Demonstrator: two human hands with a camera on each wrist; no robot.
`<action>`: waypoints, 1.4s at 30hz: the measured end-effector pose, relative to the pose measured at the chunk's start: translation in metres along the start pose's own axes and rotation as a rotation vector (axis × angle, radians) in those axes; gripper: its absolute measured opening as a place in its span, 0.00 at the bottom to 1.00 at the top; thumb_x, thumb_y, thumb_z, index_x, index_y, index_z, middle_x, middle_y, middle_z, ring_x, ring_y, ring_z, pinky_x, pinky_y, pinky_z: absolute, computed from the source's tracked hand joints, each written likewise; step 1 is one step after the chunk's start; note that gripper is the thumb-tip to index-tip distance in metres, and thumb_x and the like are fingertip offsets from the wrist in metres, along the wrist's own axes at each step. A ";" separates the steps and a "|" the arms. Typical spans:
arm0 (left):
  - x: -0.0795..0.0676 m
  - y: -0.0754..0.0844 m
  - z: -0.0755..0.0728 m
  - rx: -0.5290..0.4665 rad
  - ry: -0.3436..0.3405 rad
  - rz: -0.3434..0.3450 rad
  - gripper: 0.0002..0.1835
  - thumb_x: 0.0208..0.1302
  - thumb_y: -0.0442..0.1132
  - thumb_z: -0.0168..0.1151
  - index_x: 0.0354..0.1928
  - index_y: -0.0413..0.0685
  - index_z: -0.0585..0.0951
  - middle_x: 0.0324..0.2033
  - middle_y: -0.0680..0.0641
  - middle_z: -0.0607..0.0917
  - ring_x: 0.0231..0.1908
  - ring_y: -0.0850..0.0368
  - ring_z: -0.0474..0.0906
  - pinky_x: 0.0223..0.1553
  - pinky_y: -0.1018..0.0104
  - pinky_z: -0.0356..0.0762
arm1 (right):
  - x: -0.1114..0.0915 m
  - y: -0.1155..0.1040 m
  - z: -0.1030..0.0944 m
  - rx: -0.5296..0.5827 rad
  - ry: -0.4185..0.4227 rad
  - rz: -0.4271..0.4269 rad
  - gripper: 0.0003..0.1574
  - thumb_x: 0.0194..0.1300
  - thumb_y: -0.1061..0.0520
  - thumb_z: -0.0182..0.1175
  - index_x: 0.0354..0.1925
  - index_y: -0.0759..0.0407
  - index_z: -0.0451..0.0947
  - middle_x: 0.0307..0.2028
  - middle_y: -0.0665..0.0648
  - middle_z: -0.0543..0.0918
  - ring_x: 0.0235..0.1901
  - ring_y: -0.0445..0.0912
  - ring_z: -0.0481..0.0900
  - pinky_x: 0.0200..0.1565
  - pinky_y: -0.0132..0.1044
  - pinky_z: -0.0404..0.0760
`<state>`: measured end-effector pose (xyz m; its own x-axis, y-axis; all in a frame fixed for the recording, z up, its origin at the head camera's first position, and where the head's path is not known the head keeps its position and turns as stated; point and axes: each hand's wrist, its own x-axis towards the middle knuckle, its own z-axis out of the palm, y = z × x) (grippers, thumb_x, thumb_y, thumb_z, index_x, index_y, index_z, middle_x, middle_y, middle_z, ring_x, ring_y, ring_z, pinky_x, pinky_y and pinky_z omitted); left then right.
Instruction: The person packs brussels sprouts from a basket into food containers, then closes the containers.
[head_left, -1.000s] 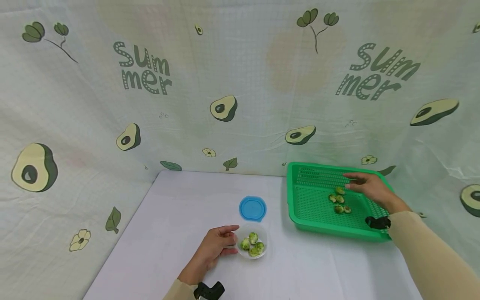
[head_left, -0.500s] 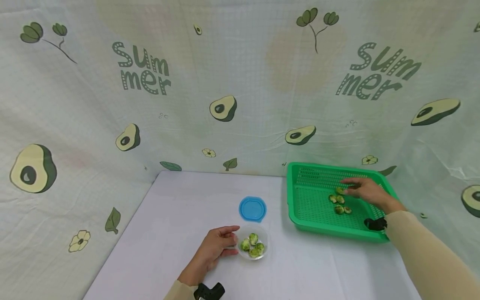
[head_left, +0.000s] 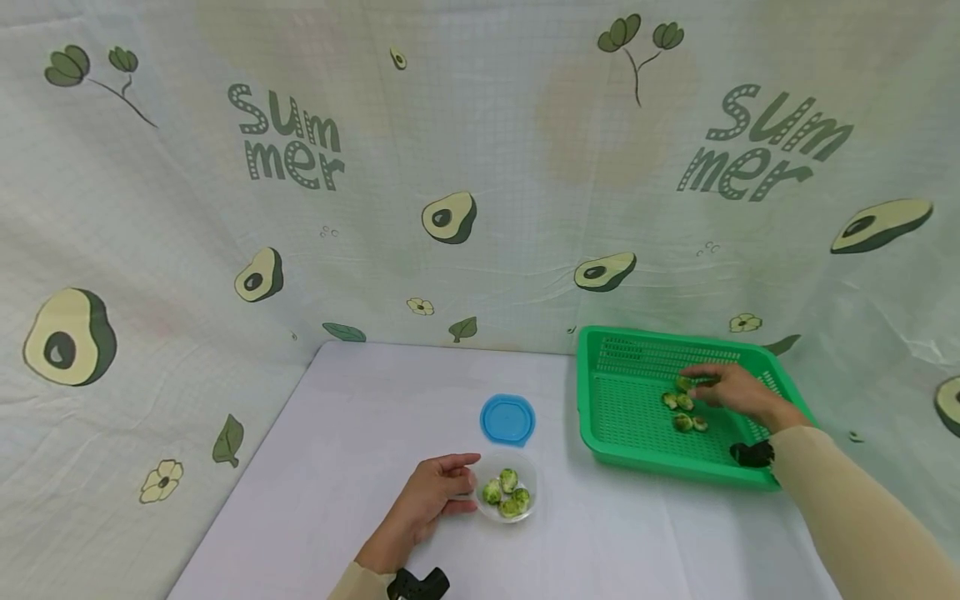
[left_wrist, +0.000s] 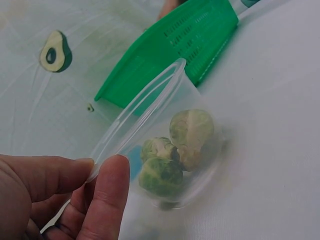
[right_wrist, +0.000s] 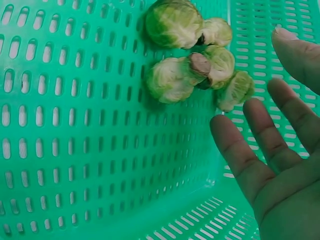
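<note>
Here, left hand [head_left: 433,490] pinches clear cup [left_wrist: 155,127] left of green basket [head_left: 615,421]; right hand [head_left: 742,392], spread wide, beside 5 sprouts [right_wrist: 220,62] inside basket.

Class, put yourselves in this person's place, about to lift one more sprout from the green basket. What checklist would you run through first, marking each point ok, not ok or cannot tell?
1. Clear tub steadied: ok; the left hand pinches its rim.
2. Tub uncovered: ok; the blue lid lies off it on the table.
3. Supply in the green basket: ok; five basket sprouts show.
4. A sprout in the right hand: not ok; the hand is open beside them and holds none.
5. Room for all five: cannot tell; four tub sprouts already lie inside.
</note>
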<state>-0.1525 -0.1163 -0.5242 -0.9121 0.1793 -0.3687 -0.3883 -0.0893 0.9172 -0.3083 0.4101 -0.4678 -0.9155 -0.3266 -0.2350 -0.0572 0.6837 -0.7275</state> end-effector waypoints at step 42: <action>0.002 0.002 0.002 0.012 -0.010 0.002 0.28 0.68 0.28 0.67 0.70 0.34 0.77 0.37 0.51 0.82 0.40 0.58 0.83 0.37 0.65 0.91 | 0.014 0.025 0.007 0.003 -0.088 -0.019 0.34 0.75 0.58 0.64 0.71 0.74 0.70 0.67 0.78 0.74 0.63 0.69 0.78 0.57 0.55 0.87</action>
<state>-0.1549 -0.1139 -0.5226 -0.9113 0.1890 -0.3657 -0.3852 -0.0781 0.9195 -0.3194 0.4180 -0.4936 -0.8759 -0.3951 -0.2767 -0.0726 0.6751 -0.7342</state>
